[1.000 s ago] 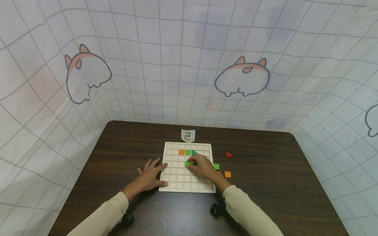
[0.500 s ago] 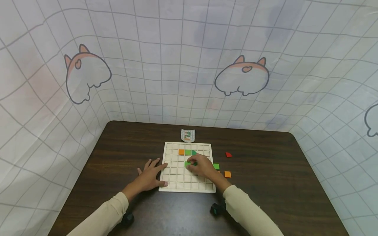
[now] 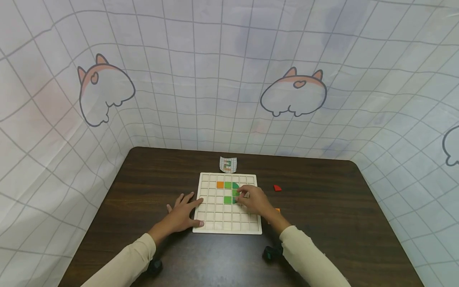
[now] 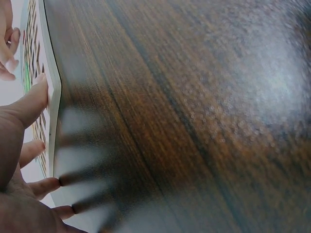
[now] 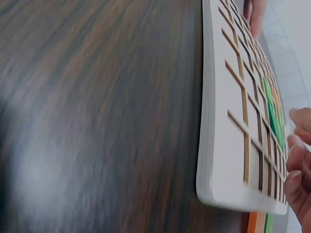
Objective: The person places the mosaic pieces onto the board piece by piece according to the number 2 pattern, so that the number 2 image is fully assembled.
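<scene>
A pale wooden grid board (image 3: pixel 210 217) lies on the table. An orange square tile (image 3: pixel 220 185) and a light green square tile (image 3: pixel 228 185) share an upper row, with a dark green tile (image 3: pixel 235 185) beside them. Below sit a light green tile (image 3: pixel 235 192), another light green tile (image 3: pixel 227 200) and a partly covered dark green tile (image 3: pixel 234 200). My right hand (image 3: pixel 254 199) hovers at this right-hand column, fingertips near the tiles, thumb and fingers bent and apart with nothing showing between them. With spread fingers, my left hand (image 3: pixel 181 214) rests on the board's left edge.
Behind the board lies a small patterned card (image 3: pixel 228 164). A red quarter-round tile (image 3: pixel 277 187) is on the table to the right. An orange tile (image 5: pixel 255 223) and a green tile (image 5: pixel 268 223) lie beside the board, mostly hidden by the right arm in the head view.
My right hand has shifted a little to the right, uncovering a light green tile in the right-hand column. Its arm now covers loose tiles at the board's right. My left hand has stayed put.
</scene>
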{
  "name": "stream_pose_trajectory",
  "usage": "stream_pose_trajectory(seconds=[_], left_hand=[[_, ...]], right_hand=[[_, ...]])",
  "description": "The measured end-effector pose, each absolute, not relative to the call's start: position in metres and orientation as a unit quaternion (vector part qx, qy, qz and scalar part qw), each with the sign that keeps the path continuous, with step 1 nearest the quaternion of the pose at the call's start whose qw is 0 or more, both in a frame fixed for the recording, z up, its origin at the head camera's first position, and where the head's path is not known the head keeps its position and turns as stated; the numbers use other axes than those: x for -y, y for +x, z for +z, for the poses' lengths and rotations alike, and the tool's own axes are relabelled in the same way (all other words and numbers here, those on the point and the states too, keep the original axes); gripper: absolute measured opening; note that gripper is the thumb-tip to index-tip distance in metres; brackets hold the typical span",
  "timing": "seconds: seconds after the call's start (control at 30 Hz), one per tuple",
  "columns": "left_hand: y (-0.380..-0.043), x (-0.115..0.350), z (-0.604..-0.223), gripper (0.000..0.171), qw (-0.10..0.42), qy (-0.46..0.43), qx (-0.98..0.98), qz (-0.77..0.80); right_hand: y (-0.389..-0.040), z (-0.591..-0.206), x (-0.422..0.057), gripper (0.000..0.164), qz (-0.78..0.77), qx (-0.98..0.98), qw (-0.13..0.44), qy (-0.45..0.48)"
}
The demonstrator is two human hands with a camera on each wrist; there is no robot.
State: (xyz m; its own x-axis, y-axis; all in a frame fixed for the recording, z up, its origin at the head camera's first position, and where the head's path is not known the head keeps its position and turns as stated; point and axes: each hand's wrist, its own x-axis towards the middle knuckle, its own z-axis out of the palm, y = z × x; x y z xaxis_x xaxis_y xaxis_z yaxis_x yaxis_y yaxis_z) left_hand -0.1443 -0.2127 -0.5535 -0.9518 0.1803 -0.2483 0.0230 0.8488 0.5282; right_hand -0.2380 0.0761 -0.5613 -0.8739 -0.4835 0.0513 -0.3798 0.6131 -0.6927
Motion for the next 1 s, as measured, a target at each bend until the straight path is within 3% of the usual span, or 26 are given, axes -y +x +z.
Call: stream_pose_trajectory(seconds=[0.2,0.57,1.0], left_hand=[[-0.144,0.213,-0.553,0.084,0.146,0.054,-0.949,0.274],[-0.144,0.213,-0.553,0.083,0.145,0.056,-0.948,0.276],[-0.144,0.215,-0.554,0.083,0.138,0.066,-0.95,0.272]], right_hand=[[-0.242,-0.56,-0.101,0.021,-0.37,-0.904,0.069,-0.204],[-0.252,-0.563,-0.152,0.026,-0.37,-0.918,0.008,-0.142],[-0.258,-0.571,-0.179,0.043,-0.365,-0.931,-0.034,0.0]])
